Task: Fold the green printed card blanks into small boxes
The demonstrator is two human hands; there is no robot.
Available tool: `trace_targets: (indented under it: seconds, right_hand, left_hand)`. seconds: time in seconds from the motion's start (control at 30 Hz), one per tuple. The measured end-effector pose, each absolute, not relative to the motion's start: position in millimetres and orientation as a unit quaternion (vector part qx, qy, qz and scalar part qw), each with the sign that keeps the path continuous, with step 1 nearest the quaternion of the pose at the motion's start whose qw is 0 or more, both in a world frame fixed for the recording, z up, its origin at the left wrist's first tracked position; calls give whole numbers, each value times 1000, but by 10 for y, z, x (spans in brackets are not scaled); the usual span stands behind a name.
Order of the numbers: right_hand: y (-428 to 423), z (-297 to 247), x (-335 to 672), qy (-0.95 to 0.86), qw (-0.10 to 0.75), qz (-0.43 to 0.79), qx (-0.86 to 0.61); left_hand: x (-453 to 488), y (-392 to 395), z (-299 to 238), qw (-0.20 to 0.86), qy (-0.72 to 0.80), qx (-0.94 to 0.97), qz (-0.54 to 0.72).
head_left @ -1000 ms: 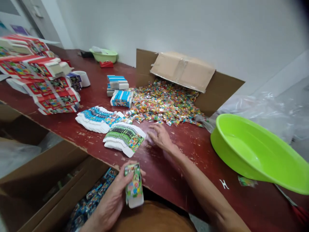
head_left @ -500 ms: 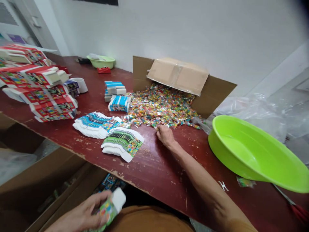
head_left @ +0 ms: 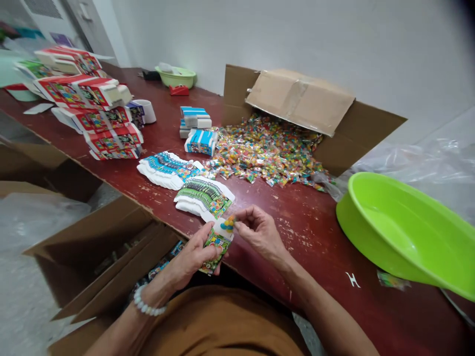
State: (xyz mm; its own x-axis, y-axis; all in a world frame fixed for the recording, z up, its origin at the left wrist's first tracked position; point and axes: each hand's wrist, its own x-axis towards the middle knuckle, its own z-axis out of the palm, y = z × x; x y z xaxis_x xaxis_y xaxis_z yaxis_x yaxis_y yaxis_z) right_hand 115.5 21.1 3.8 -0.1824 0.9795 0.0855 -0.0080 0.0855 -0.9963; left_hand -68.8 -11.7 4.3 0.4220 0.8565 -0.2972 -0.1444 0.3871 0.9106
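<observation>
My left hand [head_left: 193, 257] grips a small green printed carton [head_left: 216, 245] at the near edge of the dark red table [head_left: 319, 237]. My right hand [head_left: 260, 230] pinches a small colourful candy packet [head_left: 227, 224] right at the carton's open top. Just beyond lie a fanned stack of flat green cartons [head_left: 204, 197] and a fanned stack of flat blue cartons [head_left: 168, 168]. Farther back, a heap of wrapped candies [head_left: 267, 151] spills from a tipped cardboard box [head_left: 300, 99].
A lime green basin [head_left: 408, 232] sits at the right beside clear plastic sheeting [head_left: 426, 158]. Red display boxes [head_left: 96, 113] are stacked at the left, with folded blue cartons [head_left: 196, 131], a tape roll [head_left: 148, 111] and a small green bowl [head_left: 176, 76] behind. An open cardboard box [head_left: 107, 262] stands below the table edge.
My right hand came back from the candy heap with a packet. My left hand lifted the green carton from my lap to meet it at the table edge.
</observation>
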Motion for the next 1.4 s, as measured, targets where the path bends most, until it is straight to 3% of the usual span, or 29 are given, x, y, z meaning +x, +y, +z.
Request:
trace_targets:
  seconds: [0.33, 0.6, 0.8, 0.87, 1.0, 1.27, 1.4]
  right_hand:
    - [216, 155, 1203, -742, 402, 390, -368]
    - [239, 40, 1007, -487, 415, 643, -421]
    - [323, -12, 929, -403, 275, 769, -413]
    - [339, -10, 961, -373, 264, 800, -390]
    - [297, -16, 1017, -327, 305, 833, -326]
    - [215, -127, 838, -408, 395, 746, -348]
    - [185, -88, 871, -538, 464, 606, -358]
  left_hand:
    - [-610, -129, 8, 721, 419, 364, 414]
    - [-583, -97, 52, 707, 461, 308, 439]
    - [-588, -103, -9, 679, 460, 367, 439]
    - [-594, -89, -23, 685, 470, 343, 438]
    - [-600, -72, -37, 707, 472, 265, 455]
    - [-575, -110, -29, 737, 424, 242, 467]
    - [-657, -98, 47, 821, 353, 205, 399]
